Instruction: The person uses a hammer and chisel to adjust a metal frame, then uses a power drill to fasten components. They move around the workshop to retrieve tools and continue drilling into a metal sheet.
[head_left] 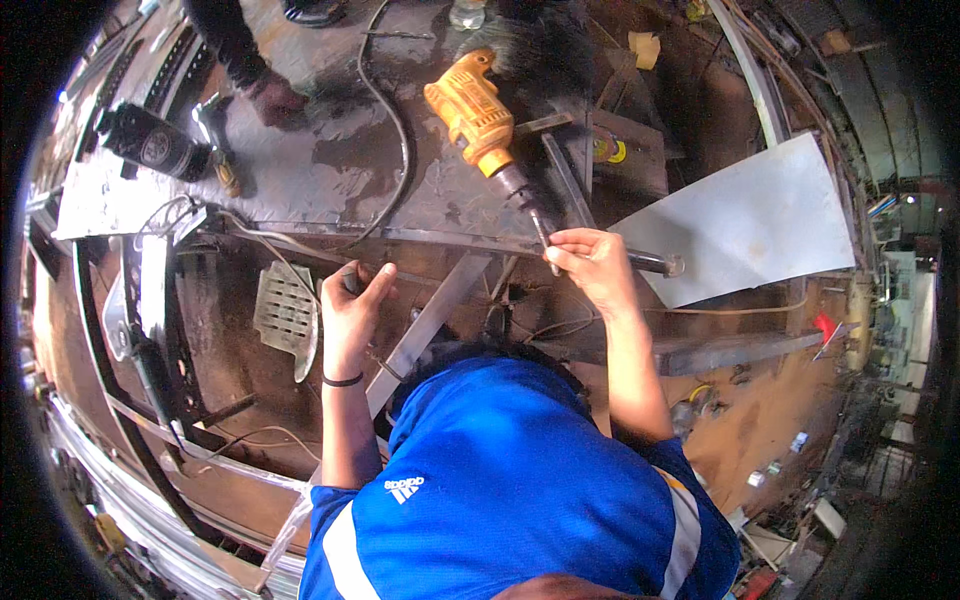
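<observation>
A yellow power drill lies on the dark metal tabletop, its chuck pointing toward me. From the chuck sticks a drill bit, whose tip I pinch between the thumb and fingers of my right hand. My left hand is off to the left, just before the table's near edge. Its fingers are curled, and something dark and short shows beside the raised thumb; I cannot make out what it is. A black tube runs past behind my right wrist.
A large grey metal sheet juts out at the right. Another person's hand rests on the far left of the table, near a black power tool. A black cable curves across the tabletop. Below hangs a slotted metal plate.
</observation>
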